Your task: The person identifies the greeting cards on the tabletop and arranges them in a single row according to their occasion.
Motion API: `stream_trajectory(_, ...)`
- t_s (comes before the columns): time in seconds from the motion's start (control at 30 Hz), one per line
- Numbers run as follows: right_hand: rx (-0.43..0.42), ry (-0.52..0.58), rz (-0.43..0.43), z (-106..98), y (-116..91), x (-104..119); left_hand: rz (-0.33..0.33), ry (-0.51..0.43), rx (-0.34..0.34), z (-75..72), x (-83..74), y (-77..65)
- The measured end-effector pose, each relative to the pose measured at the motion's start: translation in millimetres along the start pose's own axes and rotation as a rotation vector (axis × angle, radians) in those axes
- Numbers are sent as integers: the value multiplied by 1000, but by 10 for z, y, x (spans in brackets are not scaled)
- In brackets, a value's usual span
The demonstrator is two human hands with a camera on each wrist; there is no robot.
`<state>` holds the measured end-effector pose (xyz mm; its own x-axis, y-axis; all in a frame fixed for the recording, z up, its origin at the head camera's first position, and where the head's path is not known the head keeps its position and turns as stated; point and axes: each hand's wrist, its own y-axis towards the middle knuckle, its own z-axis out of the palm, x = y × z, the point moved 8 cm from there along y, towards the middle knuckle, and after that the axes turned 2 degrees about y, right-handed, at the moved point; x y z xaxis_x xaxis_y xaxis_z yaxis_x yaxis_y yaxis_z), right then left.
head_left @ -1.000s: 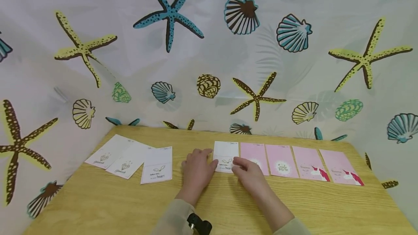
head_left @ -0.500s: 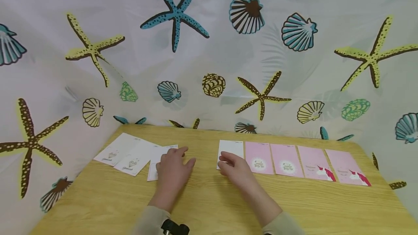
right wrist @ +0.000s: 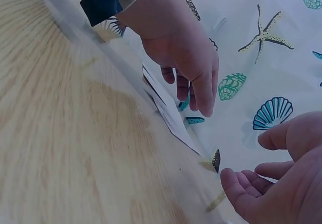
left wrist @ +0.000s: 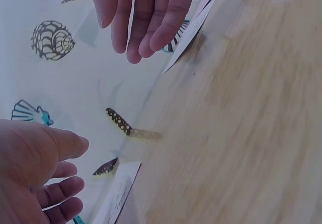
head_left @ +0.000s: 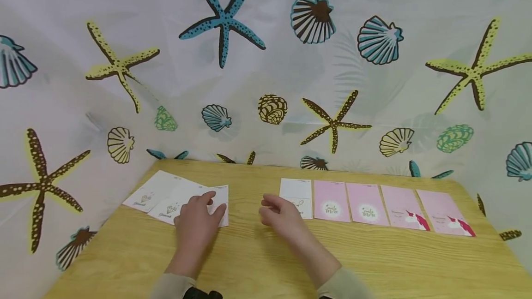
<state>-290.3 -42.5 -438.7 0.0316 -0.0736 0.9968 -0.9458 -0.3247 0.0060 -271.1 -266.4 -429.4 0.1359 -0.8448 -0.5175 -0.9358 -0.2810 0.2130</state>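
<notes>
My left hand (head_left: 197, 220) hovers over a white card (head_left: 222, 204) on the left of the table, covering much of it. Its fingers are loosely bent, with nothing held in them in the left wrist view. Beside that card, two more white cards (head_left: 143, 190) with a small gold print lie overlapping and slanted. My right hand (head_left: 282, 216) is in the air near the middle, fingers relaxed and holding nothing. Behind it lies another white card (head_left: 296, 188), its lower left part hidden by the hand.
To the right, a row holds two pink cards (head_left: 331, 197) with a round white badge and two pink cards (head_left: 403, 206) with a unicorn. The wooden table (head_left: 257, 262) ends at a curtain (head_left: 249, 73) printed with starfish and shells.
My left hand has moved left from the middle white card to above the left white cards. My right hand has drawn back left from the middle card's right edge.
</notes>
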Motion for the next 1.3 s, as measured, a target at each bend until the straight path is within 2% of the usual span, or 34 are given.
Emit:
stream_trajectory(0.33,26,66,17,221,18,-26,-54,10,-3,-75,321,-7)
stream_trajectory(0.53,37,80,20,368,59,-63,-65,22,-13,-79,447,6)
stream_trajectory(0.77,26,88,50,496,111,-128,-119,44,-5,-49,641,20)
stream_trajectory(0.97,5,73,62,575,147,-184,-117,66,5,-23,690,31)
stream_trajectory(1.3,-2,108,80,644,160,-201,-89,111,20,27,709,46)
